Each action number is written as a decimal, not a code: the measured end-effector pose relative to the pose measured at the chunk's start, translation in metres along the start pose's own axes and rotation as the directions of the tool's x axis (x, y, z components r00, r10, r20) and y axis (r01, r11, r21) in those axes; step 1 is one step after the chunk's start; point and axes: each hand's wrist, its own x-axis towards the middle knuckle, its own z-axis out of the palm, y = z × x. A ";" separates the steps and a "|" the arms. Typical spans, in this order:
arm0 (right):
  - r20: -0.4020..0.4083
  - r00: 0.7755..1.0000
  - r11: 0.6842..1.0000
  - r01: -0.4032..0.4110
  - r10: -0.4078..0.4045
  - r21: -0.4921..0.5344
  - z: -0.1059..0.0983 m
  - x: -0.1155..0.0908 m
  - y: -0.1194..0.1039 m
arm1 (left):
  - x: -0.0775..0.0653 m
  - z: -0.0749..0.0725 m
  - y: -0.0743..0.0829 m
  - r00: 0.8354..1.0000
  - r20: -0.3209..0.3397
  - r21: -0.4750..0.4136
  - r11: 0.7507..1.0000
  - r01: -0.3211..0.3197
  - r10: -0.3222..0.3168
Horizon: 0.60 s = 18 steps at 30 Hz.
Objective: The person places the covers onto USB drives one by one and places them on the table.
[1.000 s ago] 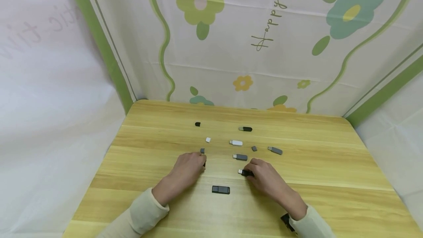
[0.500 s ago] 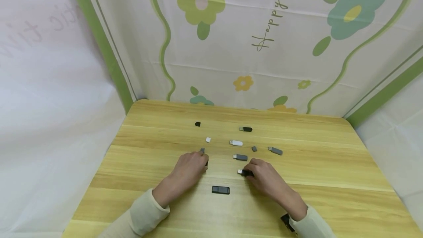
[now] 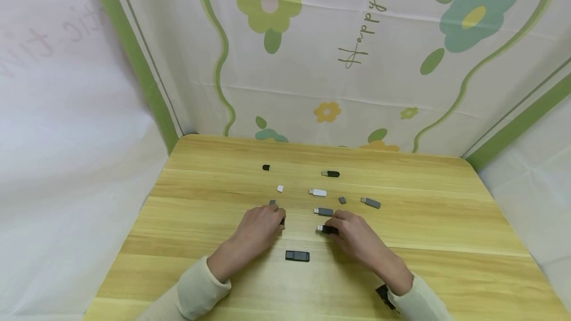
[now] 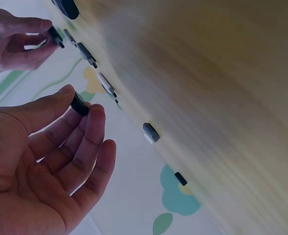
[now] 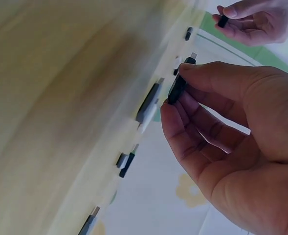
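Note:
My left hand (image 3: 257, 226) pinches a small black USB cap (image 4: 78, 104) between thumb and fingertips. A black USB flash drive (image 3: 329, 230) is held by my right hand (image 3: 357, 236), its metal plug pointing left toward the left hand. In the right wrist view the thumb and index finger grip the body of this drive (image 5: 179, 85). Cap and drive are apart. A grey cap (image 3: 272, 202) lies just beyond the left fingers, partly covered by them. Close beyond the right hand is an uncapped grey flash drive (image 3: 323, 211).
Farther back lie a white flash drive (image 3: 318, 192), a white cap (image 3: 280, 188), a black flash drive (image 3: 331, 174) and a black cap (image 3: 265, 167). To the right are another grey drive (image 3: 371, 203) and cap (image 3: 342, 200). A closed black drive (image 3: 297, 256) lies nearer me.
My left hand has shifted slightly right with the black cap. My right hand has brought the black flash drive a little left and away from me.

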 end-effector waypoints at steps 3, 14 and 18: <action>-0.005 1.000 1.000 0.016 -0.016 0.001 -0.002 0.003 -0.004 | 0.000 0.000 0.001 1.000 0.007 0.000 1.000 -0.002 0.002; -0.028 0.999 0.999 0.043 -0.043 0.008 -0.005 0.012 -0.012 | 0.004 0.000 0.007 1.000 0.005 -0.012 1.000 -0.019 0.019; -0.017 0.999 0.999 0.042 -0.042 0.016 -0.005 0.015 -0.014 | 0.004 -0.002 0.008 1.000 0.006 -0.028 0.999 -0.017 0.017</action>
